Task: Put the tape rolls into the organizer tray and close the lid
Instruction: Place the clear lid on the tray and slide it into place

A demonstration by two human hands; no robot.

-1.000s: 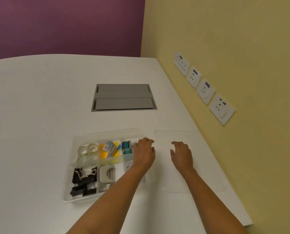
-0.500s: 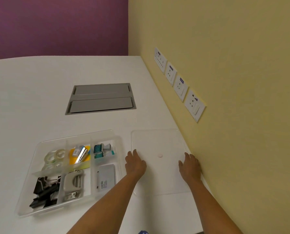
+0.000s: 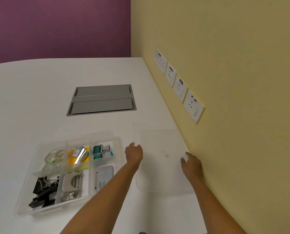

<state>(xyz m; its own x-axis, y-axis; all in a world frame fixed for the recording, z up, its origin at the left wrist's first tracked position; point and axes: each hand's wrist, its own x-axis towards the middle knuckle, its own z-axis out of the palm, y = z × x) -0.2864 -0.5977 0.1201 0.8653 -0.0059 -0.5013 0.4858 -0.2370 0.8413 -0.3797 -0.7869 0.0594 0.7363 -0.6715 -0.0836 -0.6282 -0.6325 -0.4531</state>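
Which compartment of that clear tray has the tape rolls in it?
The far-left compartment of the organizer tray holds the tape rolls. The black binder clips fill the one nearer the person.

bright, even light; soft shadows; slight blur; wide-angle edge bending

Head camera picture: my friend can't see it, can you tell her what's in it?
Two bare hands, left hand and right hand, reach to opposite edges of a clear lid lying on a white table. Beside it sits an open clear organizer tray holding tape rolls, black binder clips and other stationery.
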